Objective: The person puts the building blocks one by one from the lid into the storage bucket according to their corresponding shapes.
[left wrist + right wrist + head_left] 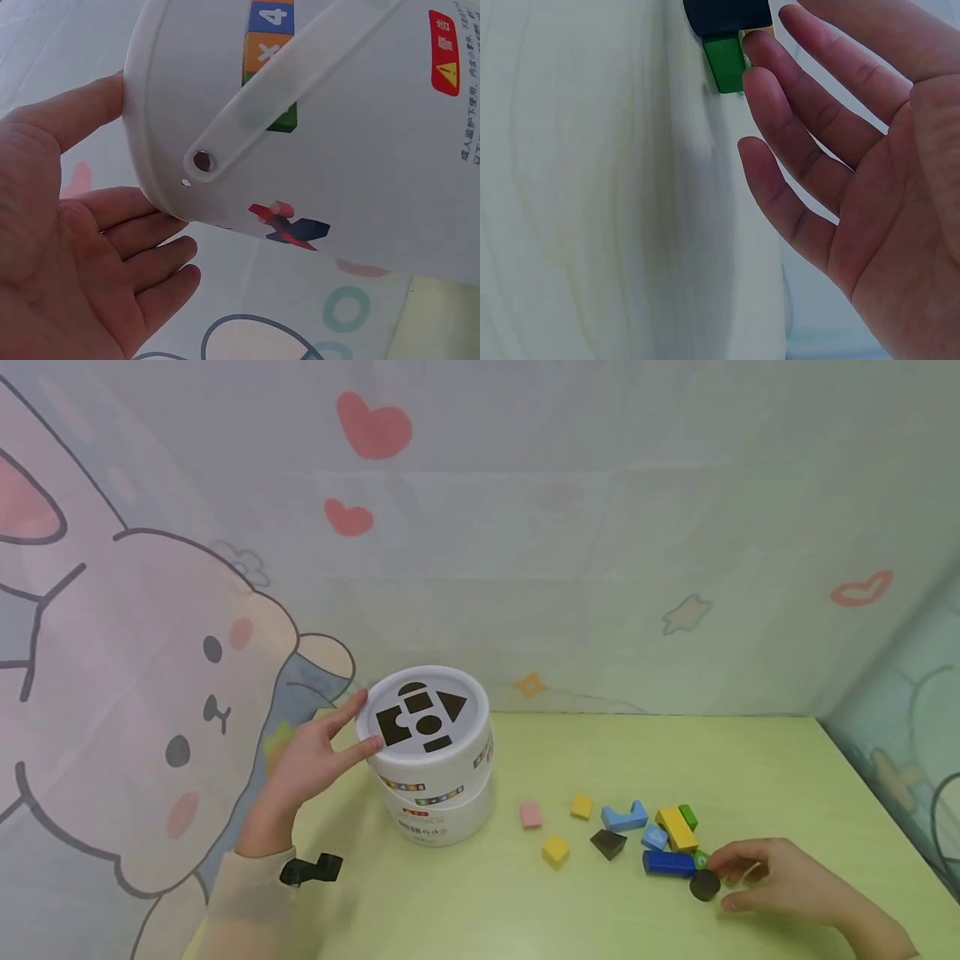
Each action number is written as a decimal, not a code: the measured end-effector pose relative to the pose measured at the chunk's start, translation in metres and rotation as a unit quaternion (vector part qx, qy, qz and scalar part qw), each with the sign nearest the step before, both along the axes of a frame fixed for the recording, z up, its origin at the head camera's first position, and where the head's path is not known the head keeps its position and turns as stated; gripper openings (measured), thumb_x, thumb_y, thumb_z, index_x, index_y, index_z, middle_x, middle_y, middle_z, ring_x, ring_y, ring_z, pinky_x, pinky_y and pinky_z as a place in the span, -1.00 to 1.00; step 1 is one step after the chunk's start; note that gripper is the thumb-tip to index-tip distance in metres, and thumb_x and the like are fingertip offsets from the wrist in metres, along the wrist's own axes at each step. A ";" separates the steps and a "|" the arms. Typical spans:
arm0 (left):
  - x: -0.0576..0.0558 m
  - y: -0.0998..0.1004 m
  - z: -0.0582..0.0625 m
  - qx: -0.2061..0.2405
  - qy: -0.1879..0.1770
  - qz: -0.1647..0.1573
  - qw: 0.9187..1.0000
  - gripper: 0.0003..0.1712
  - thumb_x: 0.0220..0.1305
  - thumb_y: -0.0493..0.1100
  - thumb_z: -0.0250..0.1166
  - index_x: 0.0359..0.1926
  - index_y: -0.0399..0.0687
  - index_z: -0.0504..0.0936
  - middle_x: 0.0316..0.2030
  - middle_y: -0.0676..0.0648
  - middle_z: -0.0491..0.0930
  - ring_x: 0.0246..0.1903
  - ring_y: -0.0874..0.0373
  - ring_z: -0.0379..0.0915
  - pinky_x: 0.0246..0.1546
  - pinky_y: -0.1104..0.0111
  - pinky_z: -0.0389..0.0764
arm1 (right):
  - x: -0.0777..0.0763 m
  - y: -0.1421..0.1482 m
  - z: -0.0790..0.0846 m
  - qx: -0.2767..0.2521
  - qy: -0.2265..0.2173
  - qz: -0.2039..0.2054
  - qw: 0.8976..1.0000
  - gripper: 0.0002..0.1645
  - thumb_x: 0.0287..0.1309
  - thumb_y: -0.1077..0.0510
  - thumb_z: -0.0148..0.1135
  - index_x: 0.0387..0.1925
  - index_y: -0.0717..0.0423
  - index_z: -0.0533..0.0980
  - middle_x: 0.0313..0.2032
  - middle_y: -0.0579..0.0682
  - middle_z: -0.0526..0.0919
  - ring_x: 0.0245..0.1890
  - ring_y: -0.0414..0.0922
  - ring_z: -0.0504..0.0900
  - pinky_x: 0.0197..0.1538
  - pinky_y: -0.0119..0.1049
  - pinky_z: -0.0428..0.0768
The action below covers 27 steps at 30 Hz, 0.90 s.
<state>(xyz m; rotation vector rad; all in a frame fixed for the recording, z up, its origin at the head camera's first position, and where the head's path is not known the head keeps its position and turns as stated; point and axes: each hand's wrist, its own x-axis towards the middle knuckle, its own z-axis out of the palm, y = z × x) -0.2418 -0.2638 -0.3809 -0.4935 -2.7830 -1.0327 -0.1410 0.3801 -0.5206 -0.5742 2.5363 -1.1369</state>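
Observation:
A white lidded bucket (438,793) stands left of the middle of the table; its lid (408,743) has several cut-out shapes. My left hand (315,760) touches the lid's rim with spread thumb and fingers; in the left wrist view the other fingers (161,259) hang loosely beside the bucket. At the right, my right hand (783,881) is beside a dark round block (704,885), its fingers loosely bent and gripping nothing visible. A dark blue cylinder (669,863) and a green block (701,859) lie by its fingertips; the right wrist view shows a green block (725,64) too.
Scattered across the table (585,910) are a yellow oblong block (677,828), a light blue cube (655,837), a light blue arch (625,817), a dark brown block (608,843), a pink block (531,815) and small yellow blocks (556,851). A printed cloth (525,568) hangs behind.

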 end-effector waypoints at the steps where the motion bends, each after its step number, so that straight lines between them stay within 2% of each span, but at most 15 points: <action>1: -0.001 0.000 0.001 0.000 -0.005 -0.001 1.000 0.01 0.41 0.21 0.45 0.67 -0.05 0.23 0.55 -0.21 0.31 0.52 -0.30 0.24 0.35 -0.26 0.38 | 0.000 0.000 -0.001 0.002 0.002 0.001 1.000 -0.60 0.21 0.10 0.61 0.05 0.13 0.72 -0.13 -0.21 0.78 -0.20 -0.26 0.67 -0.17 -0.31 0.63; 9: -0.004 -0.002 0.014 -0.026 -0.032 -0.006 0.999 0.05 0.34 0.26 0.49 0.64 -0.07 0.28 0.58 -0.07 0.28 0.55 -0.22 0.20 0.29 -0.16 0.45 | -0.005 -0.004 -0.004 -0.003 0.026 0.009 1.000 -0.62 0.19 0.07 0.63 -0.01 0.10 0.73 -0.18 -0.27 0.76 -0.24 -0.28 0.66 -0.19 -0.31 0.64; 16: -0.005 0.000 0.024 -0.055 -0.040 -0.014 0.998 0.06 0.32 0.28 0.51 0.64 -0.09 0.30 0.55 -0.20 0.33 0.51 -0.28 0.25 0.26 -0.17 0.48 | -0.006 -0.007 -0.005 -0.001 0.034 0.010 0.999 -0.65 0.17 0.05 0.65 -0.05 0.08 0.75 -0.22 -0.31 0.74 -0.27 -0.29 0.65 -0.22 -0.32 0.63; 21: -0.003 0.002 0.030 -0.065 -0.056 -0.007 0.996 0.10 0.28 0.31 0.51 0.64 -0.06 0.29 0.58 -0.20 0.27 0.54 -0.32 0.18 0.32 -0.23 0.42 | -0.007 -0.007 -0.006 0.007 0.032 0.005 0.999 -0.63 0.15 0.04 0.66 -0.05 0.06 0.75 -0.24 -0.31 0.73 -0.28 -0.29 0.64 -0.22 -0.32 0.62; 27: -0.006 0.001 0.030 -0.084 -0.055 -0.003 0.995 0.15 0.24 0.38 0.51 0.63 -0.11 0.31 0.60 -0.20 0.21 0.57 -0.33 0.11 0.35 -0.25 0.38 | -0.008 -0.008 -0.007 0.017 0.042 0.007 0.999 -0.61 0.14 0.01 0.67 -0.05 0.07 0.76 -0.26 -0.34 0.72 -0.30 -0.31 0.63 -0.23 -0.32 0.62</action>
